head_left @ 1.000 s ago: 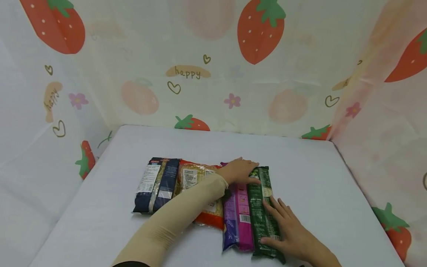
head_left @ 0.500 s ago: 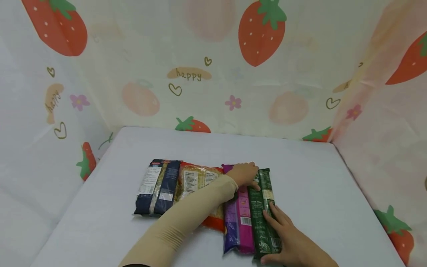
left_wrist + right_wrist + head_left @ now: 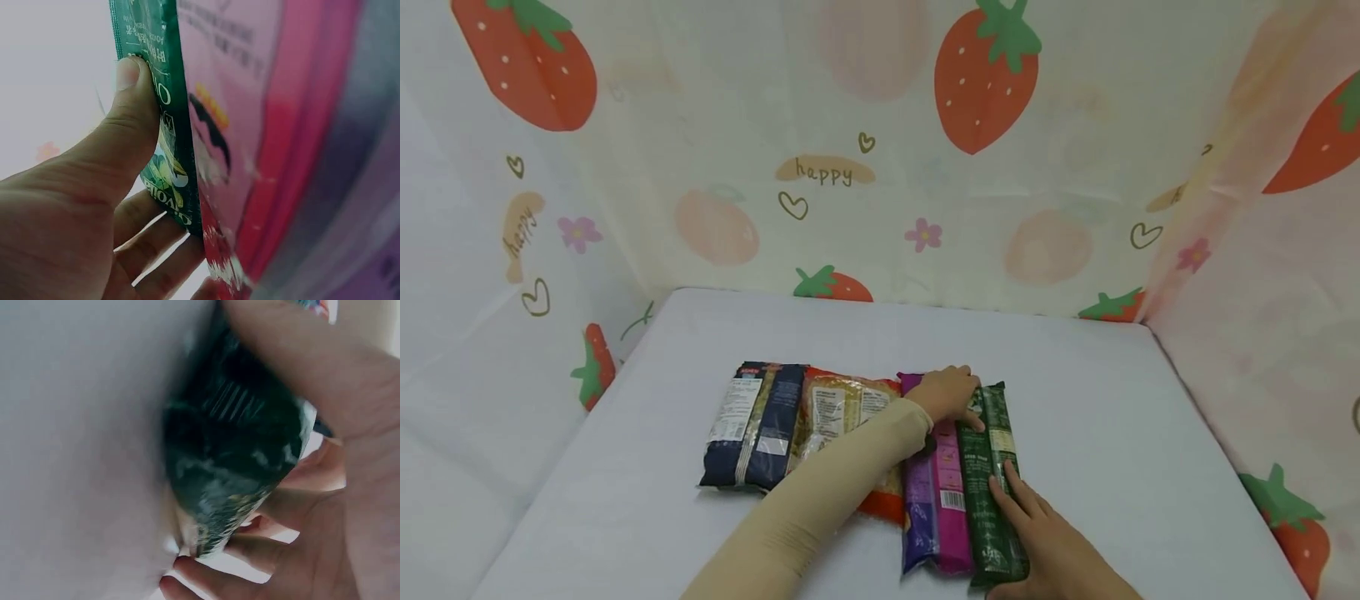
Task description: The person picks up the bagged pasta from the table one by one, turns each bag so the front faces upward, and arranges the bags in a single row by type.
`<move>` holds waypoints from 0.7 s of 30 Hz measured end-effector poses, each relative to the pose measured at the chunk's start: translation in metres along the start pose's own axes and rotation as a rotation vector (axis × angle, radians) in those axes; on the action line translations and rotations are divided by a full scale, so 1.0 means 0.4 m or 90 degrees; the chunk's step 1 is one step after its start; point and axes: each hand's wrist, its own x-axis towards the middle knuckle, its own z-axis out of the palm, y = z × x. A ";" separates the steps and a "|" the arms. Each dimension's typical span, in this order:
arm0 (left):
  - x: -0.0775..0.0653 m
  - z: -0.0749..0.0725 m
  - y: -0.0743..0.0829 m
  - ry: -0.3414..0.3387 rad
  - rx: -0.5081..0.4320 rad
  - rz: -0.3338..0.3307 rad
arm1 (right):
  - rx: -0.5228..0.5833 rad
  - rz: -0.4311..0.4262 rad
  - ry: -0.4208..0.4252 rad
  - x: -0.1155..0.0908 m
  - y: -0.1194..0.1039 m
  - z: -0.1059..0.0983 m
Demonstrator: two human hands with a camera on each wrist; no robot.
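Note:
A long, narrow green plastic food packet (image 3: 982, 508) lies at the right end of a row of bags. At its far end my left hand (image 3: 946, 394) pinches it; the left wrist view has the thumb (image 3: 128, 81) on the packet's printed face and the fingers at its top end. My right hand (image 3: 1048, 542) grips the near end, thumb at the bottom and fingers along the right side. In the right wrist view the thumb crosses the dark green packet (image 3: 231, 444). A purple and pink packet (image 3: 951, 525) lies alongside, partly under my left wrist.
Left of these lie an orange-red bag (image 3: 853, 400) with a clear front, partly hidden by my left sleeve (image 3: 820, 492), and a dark blue bag (image 3: 752, 429). They rest on a white table (image 3: 1075, 375), enclosed by strawberry-print cloth walls (image 3: 880, 100).
Both hands have closed in on the green packet. The left fingers have curled down over its far end, and the right hand has slid toward its near end. The bags look nearly unmoved.

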 end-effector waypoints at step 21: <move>-0.023 -0.013 -0.009 0.008 -0.018 0.051 | -0.027 0.075 -0.018 0.013 -0.014 -0.017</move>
